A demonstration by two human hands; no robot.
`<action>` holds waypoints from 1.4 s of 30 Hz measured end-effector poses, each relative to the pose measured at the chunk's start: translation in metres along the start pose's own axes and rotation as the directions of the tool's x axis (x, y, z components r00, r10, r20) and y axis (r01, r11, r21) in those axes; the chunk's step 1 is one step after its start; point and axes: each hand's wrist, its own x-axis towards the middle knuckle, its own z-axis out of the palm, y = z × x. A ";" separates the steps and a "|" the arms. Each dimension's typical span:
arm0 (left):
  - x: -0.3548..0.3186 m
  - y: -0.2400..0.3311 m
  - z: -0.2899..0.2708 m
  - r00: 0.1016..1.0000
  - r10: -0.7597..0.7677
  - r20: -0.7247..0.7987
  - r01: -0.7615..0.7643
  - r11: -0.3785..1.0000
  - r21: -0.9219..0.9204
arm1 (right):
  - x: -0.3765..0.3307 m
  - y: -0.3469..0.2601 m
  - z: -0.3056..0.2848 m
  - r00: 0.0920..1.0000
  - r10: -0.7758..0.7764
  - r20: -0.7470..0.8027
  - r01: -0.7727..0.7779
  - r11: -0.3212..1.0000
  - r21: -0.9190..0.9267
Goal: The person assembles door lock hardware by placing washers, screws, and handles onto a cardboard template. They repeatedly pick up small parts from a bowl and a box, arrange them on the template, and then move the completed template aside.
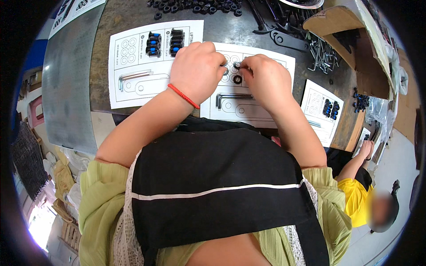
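We bend over the middle paper template (266,84) on the grey tabletop (71,80), both hands meeting at its printed circles. Our left hand (197,71), red cord at the wrist, curls its fingertips onto a small silvery washer (226,71); our right hand (266,82) pinches a small dark washer (237,65) just right of it. A black washer (238,80) lies on a circle directly below, nearer our right hand. Further down the template, an L-shaped hex key (233,98) rests with its long arm running left to right. To the template's left sits a second sheet with blue-tipped bolts (165,43).
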 end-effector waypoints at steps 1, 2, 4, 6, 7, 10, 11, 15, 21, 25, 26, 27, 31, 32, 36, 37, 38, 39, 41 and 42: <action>0.000 0.000 -0.001 0.999 -0.023 0.026 0.023 1.000 0.011 | 0.001 -0.001 -0.002 0.997 0.002 0.075 -0.004 1.000 0.026; 0.000 0.000 -0.002 0.998 -0.046 0.052 0.045 0.999 0.023 | 0.003 -0.003 -0.004 0.989 0.002 0.150 -0.009 0.999 0.050; 0.001 0.000 -0.001 0.998 -0.042 0.053 0.041 0.999 0.020 | 0.004 -0.002 -0.004 0.984 0.005 0.180 -0.014 0.999 0.047; 0.002 0.000 0.000 0.998 -0.042 0.053 0.041 0.999 0.012 | 0.005 -0.002 0.000 0.996 0.004 0.088 -0.003 1.000 -0.007; 0.001 0.000 0.001 0.998 -0.043 0.051 0.043 0.999 0.005 | 0.006 -0.002 -0.001 0.995 0.007 0.101 -0.006 1.000 -0.011; 0.001 0.000 0.001 0.998 -0.042 0.050 0.042 0.999 -0.002 | 0.008 -0.004 -0.004 0.990 0.022 0.140 -0.020 1.000 -0.016; 0.002 0.000 0.001 0.998 -0.040 0.051 0.041 0.999 -0.003 | 0.008 -0.004 -0.004 0.988 0.031 0.152 -0.029 0.999 -0.014; 0.003 -0.001 0.001 0.999 -0.023 0.023 0.023 1.000 0.006 | 0.012 -0.004 -0.003 0.992 0.046 0.116 -0.047 0.999 0.009; 0.004 -0.002 0.001 0.997 -0.043 0.061 0.044 0.999 -0.016 | 0.018 -0.003 0.003 0.999 0.029 0.036 -0.029 0.999 0.012; 0.004 -0.003 0.003 0.997 -0.045 0.058 0.047 0.999 -0.027 | 0.018 -0.004 0.005 0.998 0.024 0.051 -0.026 0.999 0.033; 0.004 -0.003 0.004 0.997 -0.043 0.057 0.044 0.999 -0.027 | 0.018 -0.004 0.006 0.999 0.019 0.042 -0.021 0.999 0.034; 0.004 -0.004 0.004 0.998 -0.037 0.045 0.039 0.999 -0.032 | 0.018 -0.003 0.008 0.999 0.014 0.032 -0.015 0.999 0.035; 0.005 -0.004 0.003 1.000 -0.009 0.021 0.009 0.999 -0.042 | 0.016 0.001 0.010 1.000 -0.012 0.011 0.012 0.999 0.044; 0.006 -0.003 0.001 1.000 0.007 0.017 -0.006 0.999 -0.042 | 0.014 0.000 0.011 1.000 -0.009 0.009 0.009 1.000 0.027; 0.004 0.000 -0.008 1.000 0.011 -0.010 -0.012 0.995 -0.098 | 0.014 0.001 0.004 0.998 -0.060 -0.014 0.061 0.991 0.115; 0.006 -0.001 -0.015 0.999 0.008 -0.054 -0.014 0.993 -0.116 | 0.017 0.003 -0.001 0.994 -0.058 -0.088 0.074 0.979 0.189; 0.012 -0.002 -0.022 0.995 0.004 -0.097 -0.017 0.991 -0.135 | 0.022 0.008 -0.010 0.986 -0.054 -0.161 0.095 0.961 0.261; 0.024 -0.003 -0.030 0.992 -0.014 -0.127 -0.004 0.990 -0.138 | 0.030 0.014 -0.027 0.971 -0.041 -0.237 0.103 0.962 0.253; 0.066 0.000 -0.047 0.969 0.057 -0.241 -0.088 0.989 -0.119 | 0.055 0.030 -0.064 0.910 -0.001 -0.415 0.038 0.996 0.081; 0.097 0.000 -0.048 0.953 0.110 -0.284 -0.144 0.984 -0.102 | 0.072 0.045 -0.075 0.863 -0.008 -0.506 -0.004 1.000 -0.023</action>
